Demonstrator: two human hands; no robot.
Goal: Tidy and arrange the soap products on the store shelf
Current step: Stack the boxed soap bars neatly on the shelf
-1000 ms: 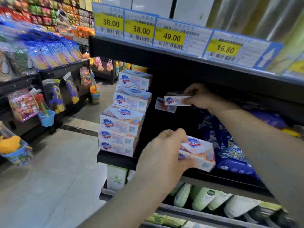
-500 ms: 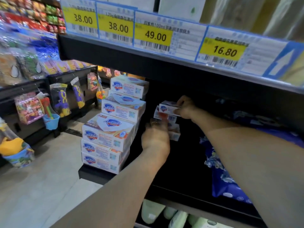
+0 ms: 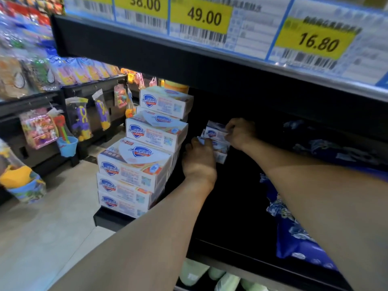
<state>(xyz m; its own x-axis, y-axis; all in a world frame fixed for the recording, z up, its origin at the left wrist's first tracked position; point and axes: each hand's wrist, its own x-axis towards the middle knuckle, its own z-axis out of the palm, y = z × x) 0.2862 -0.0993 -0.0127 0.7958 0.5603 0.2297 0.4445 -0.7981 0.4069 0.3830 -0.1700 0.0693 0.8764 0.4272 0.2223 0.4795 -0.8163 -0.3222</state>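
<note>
From the head camera we see both hands deep in the dark shelf [image 3: 241,206]: the right hand [image 3: 241,133] pinches the top small soap box [image 3: 214,133], and the left hand [image 3: 199,158] grips the boxes beneath it. These cartons look light and stiff (corners may crush), so we would take them by the short ends. The front stack of soap packs [image 3: 142,156] reads "Safeguard"; price tags [image 3: 201,17] read 38.00, 49.00, 16.80.

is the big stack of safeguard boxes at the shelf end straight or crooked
Crooked. The stack of Safeguard boxes steps back level by level, and its boxes sit turned at differing angles.
</note>
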